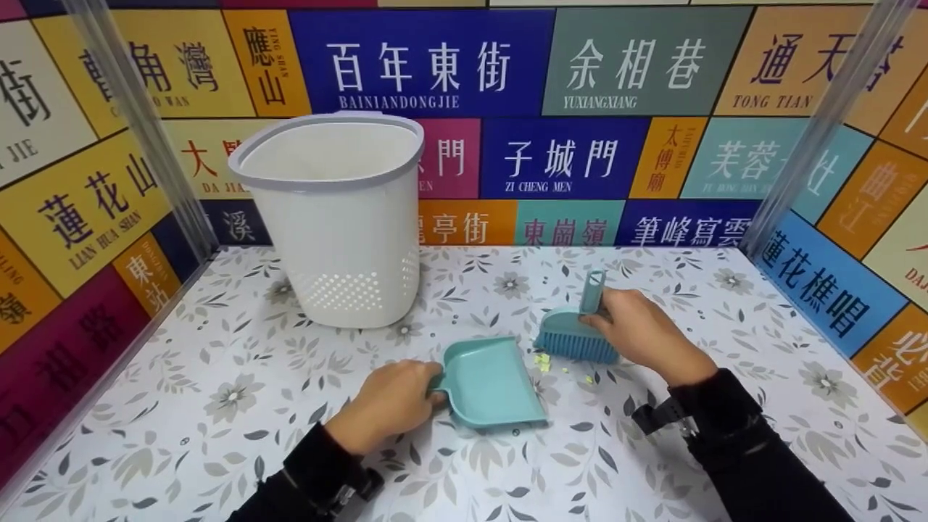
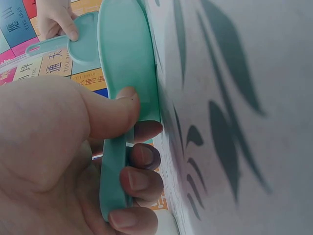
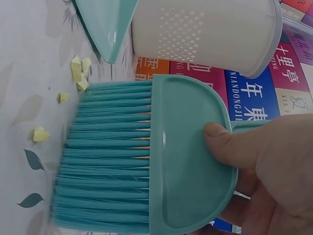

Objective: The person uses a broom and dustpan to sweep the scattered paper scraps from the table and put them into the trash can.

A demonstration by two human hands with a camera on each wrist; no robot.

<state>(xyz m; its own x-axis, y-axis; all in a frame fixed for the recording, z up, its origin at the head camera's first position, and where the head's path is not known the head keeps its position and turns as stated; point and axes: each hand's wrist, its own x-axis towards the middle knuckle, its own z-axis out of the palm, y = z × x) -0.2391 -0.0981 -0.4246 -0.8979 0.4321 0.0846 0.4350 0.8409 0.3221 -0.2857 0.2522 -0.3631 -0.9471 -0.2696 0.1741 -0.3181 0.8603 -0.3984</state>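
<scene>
My left hand [image 1: 395, 399] grips the handle of a teal dustpan [image 1: 489, 380], which lies on the table with its wide mouth facing right. In the left wrist view the thumb presses along the top of the dustpan handle [image 2: 115, 171] and the fingers curl under it. My right hand [image 1: 649, 333] holds a small teal hand brush [image 1: 576, 335] upright, thumb against its head. Its blue-green bristles [image 3: 107, 156] point down at the table. Several yellow scraps [image 1: 542, 361] lie between the dustpan's mouth and the bristles; in the right wrist view they look like crumpled paper bits [image 3: 79, 71].
A tall white bin [image 1: 341, 239] with a grey rim stands at the back left, behind the dustpan. The table [image 1: 239, 449] wears a floral cover. Walls printed with coloured street-name signs [image 1: 420, 65] close in the back and both sides.
</scene>
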